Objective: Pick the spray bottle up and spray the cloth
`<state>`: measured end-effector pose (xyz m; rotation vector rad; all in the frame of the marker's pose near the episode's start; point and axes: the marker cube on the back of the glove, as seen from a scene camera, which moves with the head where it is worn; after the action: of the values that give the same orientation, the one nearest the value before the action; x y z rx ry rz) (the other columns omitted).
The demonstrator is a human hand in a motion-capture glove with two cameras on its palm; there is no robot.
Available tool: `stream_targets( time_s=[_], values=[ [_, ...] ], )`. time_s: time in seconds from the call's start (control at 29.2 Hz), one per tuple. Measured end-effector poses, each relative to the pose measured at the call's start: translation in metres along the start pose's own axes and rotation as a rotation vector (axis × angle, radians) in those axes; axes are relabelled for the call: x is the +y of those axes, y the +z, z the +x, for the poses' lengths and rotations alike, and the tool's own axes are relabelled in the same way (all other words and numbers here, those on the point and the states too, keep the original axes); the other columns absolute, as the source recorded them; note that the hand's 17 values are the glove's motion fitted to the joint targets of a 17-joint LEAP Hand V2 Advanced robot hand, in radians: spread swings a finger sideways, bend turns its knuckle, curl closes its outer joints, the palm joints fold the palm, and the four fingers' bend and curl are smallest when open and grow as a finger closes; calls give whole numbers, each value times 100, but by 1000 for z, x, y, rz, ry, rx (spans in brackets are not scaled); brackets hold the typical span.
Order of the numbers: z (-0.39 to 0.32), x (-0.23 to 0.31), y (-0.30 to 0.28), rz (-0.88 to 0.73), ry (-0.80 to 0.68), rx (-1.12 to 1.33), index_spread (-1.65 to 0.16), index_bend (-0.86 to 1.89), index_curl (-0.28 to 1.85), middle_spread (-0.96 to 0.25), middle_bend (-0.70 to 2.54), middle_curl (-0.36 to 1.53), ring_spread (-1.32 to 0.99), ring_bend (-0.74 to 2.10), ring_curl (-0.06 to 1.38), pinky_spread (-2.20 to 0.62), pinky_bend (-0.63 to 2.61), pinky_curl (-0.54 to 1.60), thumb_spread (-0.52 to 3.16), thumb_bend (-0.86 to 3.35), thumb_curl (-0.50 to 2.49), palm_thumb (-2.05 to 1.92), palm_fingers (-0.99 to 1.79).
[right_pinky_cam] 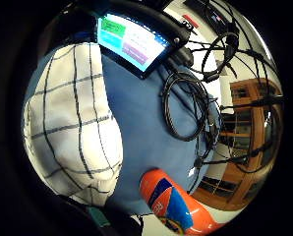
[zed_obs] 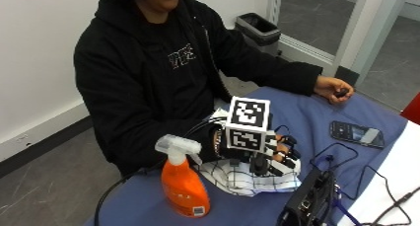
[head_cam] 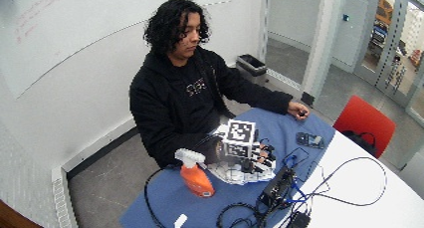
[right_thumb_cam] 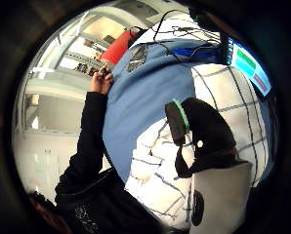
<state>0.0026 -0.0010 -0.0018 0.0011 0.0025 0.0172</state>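
Outside view: my gloved right hand (zed_obs: pixel 262 154) sits over the checked cloth (zed_obs: pixel 246 179), fingers relaxed and spread, holding nothing that I can see. The orange spray bottle (zed_obs: pixel 182 179) stands upright on the blue surface (zed_obs: pixel 308 122), just beside the cloth and apart from the hand. The bare left hand (zed_obs: pixel 333 89) rests well away at the far edge, closed on something small and dark; a phone (zed_obs: pixel 356 133) lies near it. Wide outside view: same layout, bottle (head_cam: pixel 194 174) untouched beside the cloth (head_cam: pixel 240 175), with a red chair (head_cam: pixel 366 122) behind the surface that the closer view barely catches. Little finger side palm view: cloth (right_pinky_cam: pixel 73 123) fills much of the picture, the bottle's orange body (right_pinky_cam: pixel 173 204) sits at the rim, and a lit screen (right_pinky_cam: pixel 131 42) with a coil of cable (right_pinky_cam: pixel 186 105) shows beyond; neither outside view shows that screen's face. Thumb side palm view: cloth (right_thumb_cam: pixel 223 122) again, with part of the glove across it and the black sleeve (right_thumb_cam: pixel 89 141) reaching away. My judgement: nothing of the task is done. Bottle not yet picked up, cloth not sprayed; reach, grasp and spray all remain.
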Motion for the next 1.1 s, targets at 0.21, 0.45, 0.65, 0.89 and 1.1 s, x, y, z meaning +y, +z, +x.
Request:
stream_targets(
  time_s=[0.21,0.45,0.65,0.89,1.1],
  values=[
    [0,0,2,-9,3,-6,-29,17,13,-5,23,12,-3,34,15,17,38,16,76,31,13,47,48],
    [6,0,-3,6,27,-7,-35,15,18,-5,21,18,-3,35,19,21,38,21,101,30,17,51,45],
    [5,3,-5,2,11,-20,-37,15,20,-5,20,21,-3,34,21,22,38,24,112,28,20,53,43],
    [-11,24,-9,-24,-87,-3,-38,15,22,-5,19,24,-3,34,24,23,38,26,119,26,23,55,42],
    [-23,52,-11,-44,-154,-3,-39,15,23,-5,18,26,-2,34,25,24,38,28,123,23,25,56,41]
  ],
)
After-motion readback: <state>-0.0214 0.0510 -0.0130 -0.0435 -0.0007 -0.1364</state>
